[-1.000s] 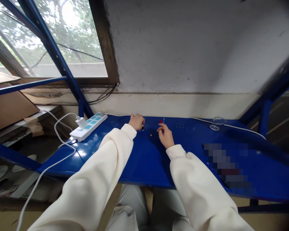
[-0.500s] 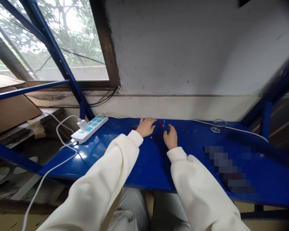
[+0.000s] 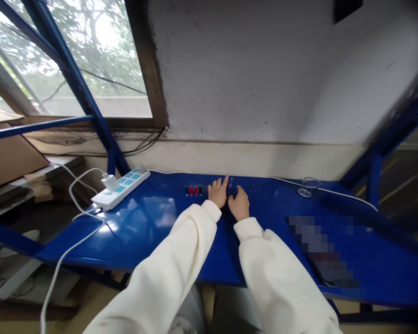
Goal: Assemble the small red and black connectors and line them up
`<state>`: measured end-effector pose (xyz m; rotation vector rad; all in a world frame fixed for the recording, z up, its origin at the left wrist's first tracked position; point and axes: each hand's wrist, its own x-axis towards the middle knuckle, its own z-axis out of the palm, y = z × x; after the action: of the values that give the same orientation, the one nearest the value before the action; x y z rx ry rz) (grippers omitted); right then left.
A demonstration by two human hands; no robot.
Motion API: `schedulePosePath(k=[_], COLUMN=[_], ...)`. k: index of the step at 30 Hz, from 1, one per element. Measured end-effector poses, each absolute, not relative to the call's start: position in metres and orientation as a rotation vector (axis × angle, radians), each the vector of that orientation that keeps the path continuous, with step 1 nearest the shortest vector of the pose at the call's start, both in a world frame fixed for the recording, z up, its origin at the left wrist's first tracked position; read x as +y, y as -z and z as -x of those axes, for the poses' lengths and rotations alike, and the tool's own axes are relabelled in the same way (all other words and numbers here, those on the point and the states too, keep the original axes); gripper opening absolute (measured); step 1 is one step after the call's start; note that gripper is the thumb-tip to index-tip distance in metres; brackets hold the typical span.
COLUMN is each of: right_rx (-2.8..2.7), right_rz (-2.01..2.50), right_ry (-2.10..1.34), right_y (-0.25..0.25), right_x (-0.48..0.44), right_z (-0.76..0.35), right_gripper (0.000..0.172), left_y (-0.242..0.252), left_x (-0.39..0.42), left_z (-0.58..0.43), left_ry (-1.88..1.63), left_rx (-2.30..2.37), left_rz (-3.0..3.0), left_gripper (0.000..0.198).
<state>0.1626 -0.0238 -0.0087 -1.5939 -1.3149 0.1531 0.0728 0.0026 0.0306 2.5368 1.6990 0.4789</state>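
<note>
My left hand (image 3: 217, 192) rests low over the blue table, palm down with its fingers spread. Its forefinger reaches a small red piece, mostly covered by the hand. Just right of that finger stands a small clear cylinder (image 3: 231, 182). My right hand (image 3: 239, 204) is beside it, thumb and forefinger apart, the other fingers curled; nothing shows between them. To the left is a short row of small cylinders, with a black one (image 3: 186, 190) at one end and a red one (image 3: 191, 190) beside it. Several tiny clear pieces (image 3: 254, 189) lie to the right.
A white power strip (image 3: 120, 188) with a plugged-in charger sits at the table's left. Toward the back right is a clear round container (image 3: 308, 187) by a white cable (image 3: 348, 197). A dark flat object (image 3: 320, 253), blurred out, lies near the right front.
My left hand has moved right, uncovering the row of black and red cylinders and bringing its forefinger to the red piece. My right hand is now closer to it. The view has shifted slightly.
</note>
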Motion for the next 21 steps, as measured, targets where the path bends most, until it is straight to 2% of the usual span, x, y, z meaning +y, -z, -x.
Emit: schedulePosePath(k=[3, 9, 16, 21], right_rx=[-1.316, -1.377, -1.512, -1.597], right_rz=[1.600, 1.633, 1.770, 1.853], right_ry=[-0.117, -0.063, -0.176, -0.185], right_y=[0.012, 0.019, 0.021, 0.022], right_x=[-0.022, -0.018, -0.018, -0.011], right_z=[-0.163, -0.165, -0.163, -0.163], right_gripper=[0.048, 0.045, 0.037, 0.041], left_y=[-0.029, -0.036, -0.046, -0.031], left_x=[0.007, 0.010, -0.018, -0.038], left_z=[-0.077, -0.083, -0.064, -0.049], left_ry=[-0.460, -0.644, -0.981, -1.273], left_rx=[1.694, 1.746, 1.647, 1.395], left_rz=[-2.548, -2.531, -2.434, -2.093], left_gripper=[0.055, 0.025, 0.012, 0.009])
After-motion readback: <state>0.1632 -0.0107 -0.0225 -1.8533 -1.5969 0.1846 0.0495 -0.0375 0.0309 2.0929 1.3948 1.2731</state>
